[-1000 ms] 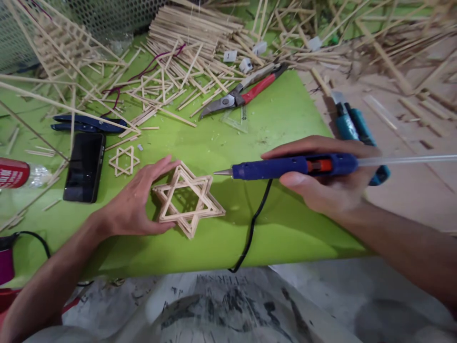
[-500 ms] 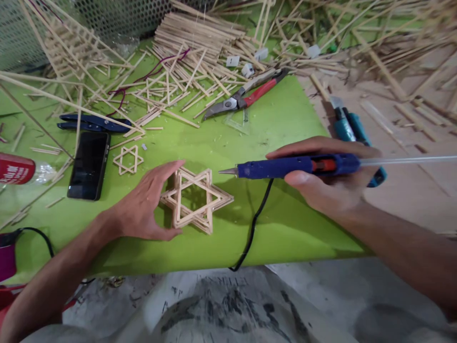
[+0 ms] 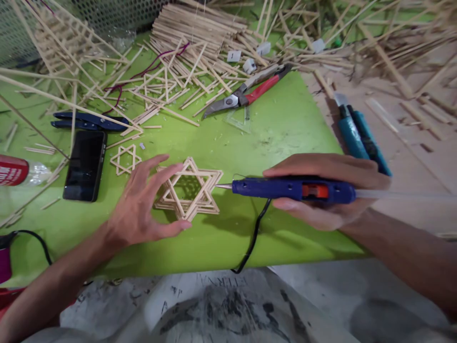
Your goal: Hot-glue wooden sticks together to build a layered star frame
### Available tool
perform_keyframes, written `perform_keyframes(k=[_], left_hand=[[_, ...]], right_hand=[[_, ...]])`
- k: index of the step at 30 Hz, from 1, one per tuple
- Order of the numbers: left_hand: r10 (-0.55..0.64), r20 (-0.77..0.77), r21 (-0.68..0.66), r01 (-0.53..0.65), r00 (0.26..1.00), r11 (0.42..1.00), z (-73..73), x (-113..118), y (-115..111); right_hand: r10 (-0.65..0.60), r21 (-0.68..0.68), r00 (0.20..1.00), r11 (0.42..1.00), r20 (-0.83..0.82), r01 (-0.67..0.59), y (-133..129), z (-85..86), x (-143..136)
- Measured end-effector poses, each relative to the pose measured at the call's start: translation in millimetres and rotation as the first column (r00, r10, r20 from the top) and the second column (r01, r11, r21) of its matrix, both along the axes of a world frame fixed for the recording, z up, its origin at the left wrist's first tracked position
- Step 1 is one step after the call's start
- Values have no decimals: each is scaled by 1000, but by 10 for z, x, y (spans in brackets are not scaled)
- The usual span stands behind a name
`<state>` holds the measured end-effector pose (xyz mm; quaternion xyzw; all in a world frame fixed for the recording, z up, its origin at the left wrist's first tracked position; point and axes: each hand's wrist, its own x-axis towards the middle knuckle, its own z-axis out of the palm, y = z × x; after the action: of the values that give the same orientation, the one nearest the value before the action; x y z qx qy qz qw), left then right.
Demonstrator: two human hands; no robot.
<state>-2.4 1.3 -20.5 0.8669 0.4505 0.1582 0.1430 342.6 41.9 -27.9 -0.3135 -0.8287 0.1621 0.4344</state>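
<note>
A six-pointed star [image 3: 209,209] built of layered thin wooden sticks lies on the green tabletop. My left hand [image 3: 141,205] spans its left side, the thumb at a lower point and the fingers at the upper left edge. In my right hand [image 3: 332,190] is a blue glue gun [image 3: 271,188], held from the right with its metal nozzle at the star's right side. A clear glue stick [image 3: 392,194] runs out of its back end, and a black cord [image 3: 254,238] trails below. A smaller flat stick star [image 3: 125,159] rests behind my left hand.
A black phone [image 3: 85,166], dark blue pliers [image 3: 91,121] and a red-labelled bottle [image 3: 14,170] are at left. Red-handled pruning shears [image 3: 246,93] and a heap of sticks [image 3: 196,33] lie behind. Teal cutters [image 3: 360,133] are on the right-hand board.
The layered star has turned and shifted slightly left under my left hand. My right hand has brought the glue gun lower and left, its nozzle now at the star's edge.
</note>
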Motion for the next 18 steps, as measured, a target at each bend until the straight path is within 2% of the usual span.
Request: perform_keyframes(k=[5, 14, 17, 18], left_hand=[[12, 31, -32, -11, 999, 999, -17, 77, 13], [11, 71, -43, -8, 997, 999, -34, 76, 27], [-1, 74, -33, 3, 997, 999, -32, 72, 48], [-6, 78, -28, 8, 997, 1000, -34, 69, 54]], right_hand=[[77, 96, 996, 993, -47, -73, 12, -60, -69], [188, 121, 969, 970, 163, -209, 59, -20, 8], [152, 134, 983, 977, 103, -165, 30, -97, 6], [106, 104, 992, 988, 66, -112, 14, -127, 1]])
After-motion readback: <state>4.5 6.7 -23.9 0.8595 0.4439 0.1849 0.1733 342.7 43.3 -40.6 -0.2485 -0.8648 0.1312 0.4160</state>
